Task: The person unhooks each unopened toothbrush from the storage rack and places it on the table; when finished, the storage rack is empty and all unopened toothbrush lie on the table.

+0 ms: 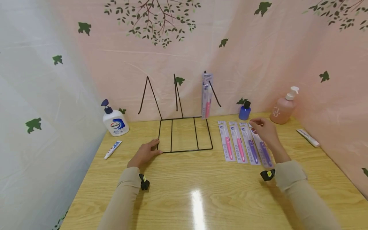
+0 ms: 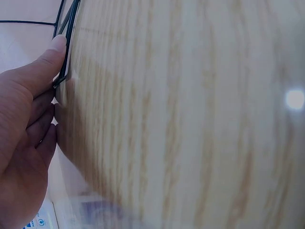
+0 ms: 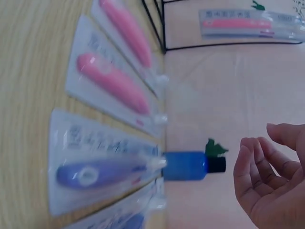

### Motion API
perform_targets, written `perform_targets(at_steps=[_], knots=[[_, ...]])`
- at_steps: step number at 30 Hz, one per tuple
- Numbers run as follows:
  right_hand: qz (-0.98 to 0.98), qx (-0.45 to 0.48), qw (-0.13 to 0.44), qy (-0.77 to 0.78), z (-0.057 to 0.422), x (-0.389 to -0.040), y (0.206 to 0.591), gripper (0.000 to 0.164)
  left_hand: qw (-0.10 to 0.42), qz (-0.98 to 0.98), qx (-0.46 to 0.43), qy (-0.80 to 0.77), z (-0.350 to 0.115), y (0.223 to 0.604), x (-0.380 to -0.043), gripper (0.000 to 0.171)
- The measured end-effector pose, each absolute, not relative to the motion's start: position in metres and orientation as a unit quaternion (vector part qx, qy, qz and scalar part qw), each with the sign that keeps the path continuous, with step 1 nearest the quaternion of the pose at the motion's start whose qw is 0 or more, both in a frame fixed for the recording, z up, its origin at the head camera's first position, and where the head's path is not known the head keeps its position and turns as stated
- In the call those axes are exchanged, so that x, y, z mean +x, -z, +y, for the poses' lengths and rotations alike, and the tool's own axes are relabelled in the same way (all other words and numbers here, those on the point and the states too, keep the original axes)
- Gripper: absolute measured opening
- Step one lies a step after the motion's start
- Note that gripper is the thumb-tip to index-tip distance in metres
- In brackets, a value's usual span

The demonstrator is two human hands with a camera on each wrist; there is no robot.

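Observation:
My left hand [image 1: 145, 154] holds the front left corner of a black wire display rack [image 1: 184, 151], thumb [image 2: 58, 45] on one side of the wire and fingers on the other. A packaged pink toothbrush [image 1: 207, 99] hangs on the rack's right prong. On the table to its right lie two packaged pink toothbrushes [image 1: 228, 147] and two purple ones [image 1: 253, 151] in a row. Over the top of the rightmost purple pack [image 1: 265, 155], partly covering it, hovers my right hand [image 1: 266, 131]. Its fingers are bent, thumb apart, with nothing between them in the right wrist view.
A white pump bottle [image 1: 116, 123] and a small toothpaste tube [image 1: 112, 150] are at the left. Behind the packs stands a blue bottle [image 1: 244, 112]; further right are a pink pump bottle [image 1: 283, 108] and another tube [image 1: 308, 138]. Patterned cloth [image 1: 244, 57] hangs behind the table.

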State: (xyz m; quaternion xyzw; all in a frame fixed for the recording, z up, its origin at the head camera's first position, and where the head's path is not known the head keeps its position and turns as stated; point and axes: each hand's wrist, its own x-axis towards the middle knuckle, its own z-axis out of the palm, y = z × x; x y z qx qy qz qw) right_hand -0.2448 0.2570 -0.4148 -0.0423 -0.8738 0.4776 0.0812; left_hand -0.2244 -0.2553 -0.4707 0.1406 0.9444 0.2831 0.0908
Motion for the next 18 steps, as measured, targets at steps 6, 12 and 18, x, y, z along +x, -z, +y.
perform_targets(at_steps=[6, 12, 18], knots=[[-0.873, -0.005, 0.094, -0.479, 0.226, -0.244, 0.395, 0.042, 0.086, 0.944, 0.145, -0.283, -0.255, 0.47, -0.224, 0.067], [-0.854, 0.031, 0.116, -0.507, 0.202, -0.254, 0.392, 0.039, 0.086, 0.944, 0.14, -0.285, -0.254, 0.47, -0.223, 0.066], [-0.831, 0.069, 0.136, -0.536, 0.18, -0.266, 0.389, 0.037, 0.086, 0.944, 0.141, -0.285, -0.255, 0.471, -0.223, 0.066]])
